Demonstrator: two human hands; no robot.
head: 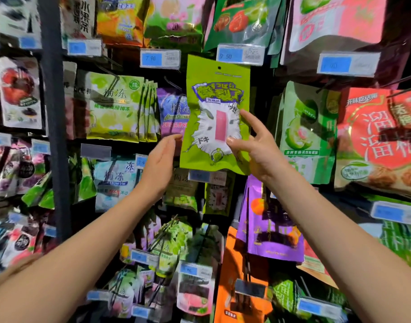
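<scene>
Centre frame: green pouch point(217, 75) held up before rack of hanging snack bags. R hand point(258, 148) pinches its lower right edge, thumb on front, rest of fingers partly hidden behind. L hand point(160, 162) flat, fingers straight, tips at left edge; contact unclear. Price tag point(160, 58) blurred.

The lime-green foil pouch point(217, 89) with a pink bar on a white burst carries the katakana ドキ at its lower left. Its purple headline is too warped to read. The blue-and-white price tag on the left point(160, 58) reads 7.90, and the blue-and-white price tag on the right point(240, 54) reads 9.50. 梅冻 stands on the pale-green plastic pouch point(114, 108), the purple plastic pouch point(174, 110) and the light-blue plastic pouch point(113, 180). The red plastic pouch point(377, 141) shows what looks like 溜溜梅. The white top-row pouch point(79, 17) reads 水果条.
</scene>
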